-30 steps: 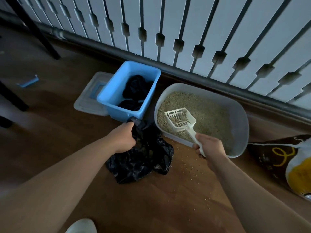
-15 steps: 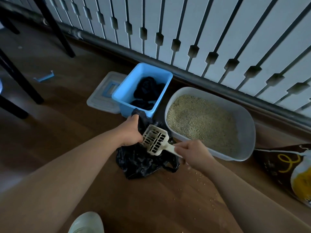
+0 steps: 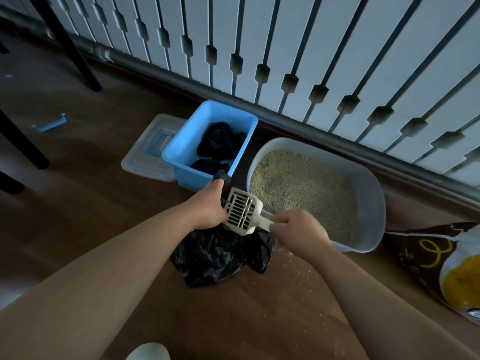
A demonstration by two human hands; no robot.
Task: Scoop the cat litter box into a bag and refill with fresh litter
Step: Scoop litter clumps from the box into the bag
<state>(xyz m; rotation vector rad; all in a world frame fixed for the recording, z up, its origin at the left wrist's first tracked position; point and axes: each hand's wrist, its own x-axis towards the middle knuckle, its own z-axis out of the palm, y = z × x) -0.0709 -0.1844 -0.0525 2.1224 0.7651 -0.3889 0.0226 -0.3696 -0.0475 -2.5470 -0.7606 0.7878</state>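
Most of the job is judged undone: the litter box (image 3: 374,203), centre right, is seen full of litter, and no refilling from the sack (image 3: 441,261) at lower right is shown. The scoop (image 3: 241,211) is gripped by its handle in the right hand (image 3: 296,229) and tipped at the black bag (image 3: 220,255), whose mouth is clutched by the left hand (image 3: 207,206). A second earlier the scoop was held over the litter.
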